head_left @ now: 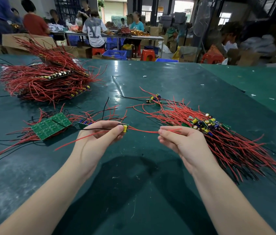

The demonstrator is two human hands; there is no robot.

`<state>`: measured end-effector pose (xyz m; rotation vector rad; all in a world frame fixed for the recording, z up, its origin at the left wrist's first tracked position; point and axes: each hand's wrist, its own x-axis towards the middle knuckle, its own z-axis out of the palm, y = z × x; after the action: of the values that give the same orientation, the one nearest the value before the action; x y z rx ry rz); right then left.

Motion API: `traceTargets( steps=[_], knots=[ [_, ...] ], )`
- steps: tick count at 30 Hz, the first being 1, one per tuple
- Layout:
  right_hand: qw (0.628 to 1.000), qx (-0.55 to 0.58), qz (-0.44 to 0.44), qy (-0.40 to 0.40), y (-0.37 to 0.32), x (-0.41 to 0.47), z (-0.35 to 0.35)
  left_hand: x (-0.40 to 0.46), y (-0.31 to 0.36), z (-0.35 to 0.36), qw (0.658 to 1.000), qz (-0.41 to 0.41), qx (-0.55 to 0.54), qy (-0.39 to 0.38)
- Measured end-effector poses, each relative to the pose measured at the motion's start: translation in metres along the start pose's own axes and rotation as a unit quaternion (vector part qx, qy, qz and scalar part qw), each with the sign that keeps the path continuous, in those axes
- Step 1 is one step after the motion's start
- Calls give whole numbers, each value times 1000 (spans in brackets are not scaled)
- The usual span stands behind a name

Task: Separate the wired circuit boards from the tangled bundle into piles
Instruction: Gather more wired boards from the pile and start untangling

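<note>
Left hand (pixel 98 134) pinching 1 small circuit board (pixel 125 128) with a yellow component, held just above the green table (pixel 150 85). Right hand (pixel 181 141) curled, pinching its red wire (pixel 144 131) taut. Sorted pile (pixel 218 133) right beside it; big tangled bundle (pixel 45 80) far left, uncut green panel (pixel 51 125) nearer.

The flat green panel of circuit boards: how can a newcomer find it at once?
On the dark green table, look left of the left hand, below the big red wire heap. The green panel lies there solder side up, the only wide flat board.
</note>
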<state>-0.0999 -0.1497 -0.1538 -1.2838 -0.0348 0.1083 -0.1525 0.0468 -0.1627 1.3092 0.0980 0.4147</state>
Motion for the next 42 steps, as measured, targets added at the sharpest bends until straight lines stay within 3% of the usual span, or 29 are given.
traceTargets(
  steps=[6, 8, 16, 23, 30, 42],
  knots=[
    [986, 155, 49, -45, -5, 4, 3, 4, 1, -4, 1000, -4, -25, 5],
    [985, 152, 46, -68, -7, 4, 4, 5, 1, -4, 998, -18, -52, 9],
    [996, -58, 16, -70, -6, 6, -7, 6, 4, -7, 1000, -6, -9, 25],
    [993, -102, -30, -55, -9, 7, -11, 6, 6, -10, 999, -1, 19, 27],
    [959, -247, -130, -55, 0, 11, -12, 9, 9, -17, 998, 16, 50, 33],
    [915, -360, -145, -108, 4, 14, -18, 11, 14, -19, 999, -8, -8, 39]
  ],
)
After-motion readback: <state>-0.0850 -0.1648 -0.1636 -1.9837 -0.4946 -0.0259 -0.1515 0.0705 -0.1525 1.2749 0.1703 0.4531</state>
